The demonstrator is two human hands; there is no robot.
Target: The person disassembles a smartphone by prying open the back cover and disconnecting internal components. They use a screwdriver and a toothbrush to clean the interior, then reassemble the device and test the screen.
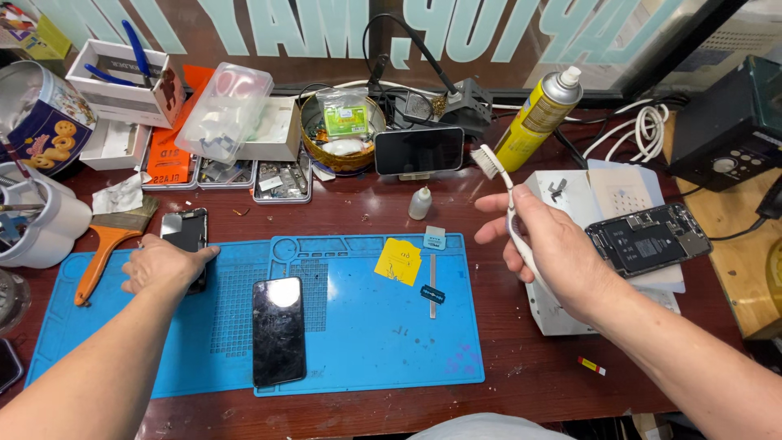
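Note:
My right hand (554, 248) is raised over the right side of the bench and grips a white toothbrush (507, 210), bristles up. My left hand (163, 263) rests palm down on a black phone part (184, 231) at the left end of the blue work mat (358, 326). A dark phone screen (278, 330) lies flat on the mat between my hands. An opened phone (648, 239) with its insides showing lies on a white box (570, 195) to the right of my right hand.
An orange-handled paintbrush (106, 244) lies left of the mat. A yellow note (398, 261), small bottle (419, 203), standing phone (419, 151) and yellow spray can (538, 110) sit behind. Parts trays, boxes and a round tin crowd the back left; a black device (725, 122) stands right.

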